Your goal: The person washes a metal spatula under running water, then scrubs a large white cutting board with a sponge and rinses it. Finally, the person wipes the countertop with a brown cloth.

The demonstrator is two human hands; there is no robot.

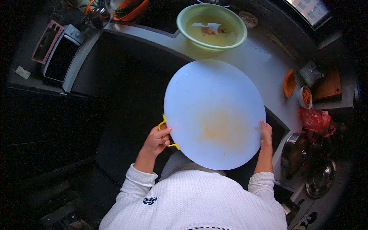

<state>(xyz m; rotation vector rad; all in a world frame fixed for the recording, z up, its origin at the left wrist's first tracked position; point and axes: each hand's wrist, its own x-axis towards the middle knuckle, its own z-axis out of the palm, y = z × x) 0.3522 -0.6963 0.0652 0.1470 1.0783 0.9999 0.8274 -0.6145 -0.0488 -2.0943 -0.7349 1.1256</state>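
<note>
A large round white plastic cutting board [215,92] is held up in front of my body, its face marked by an orange-brown stain and a few small orange bits. My left hand [158,139] grips its left edge beside a yellow handle [161,123]; part of the handle is behind the fingers. At the right edge, my right hand [266,133] holds the board with the thumb on its face and the other fingers mostly hidden. Beyond the board's far edge, a green basin [184,31] on the counter contains yellowish liquid and some brownish matter.
The pale counter [258,66] curves around ahead and right. On it are an orange container [289,83], a white bowl of chopped orange food [300,97], a wooden board [330,86], a red plastic bag [317,122] and lidded pans [294,153]. A toaster oven [61,54] stands left.
</note>
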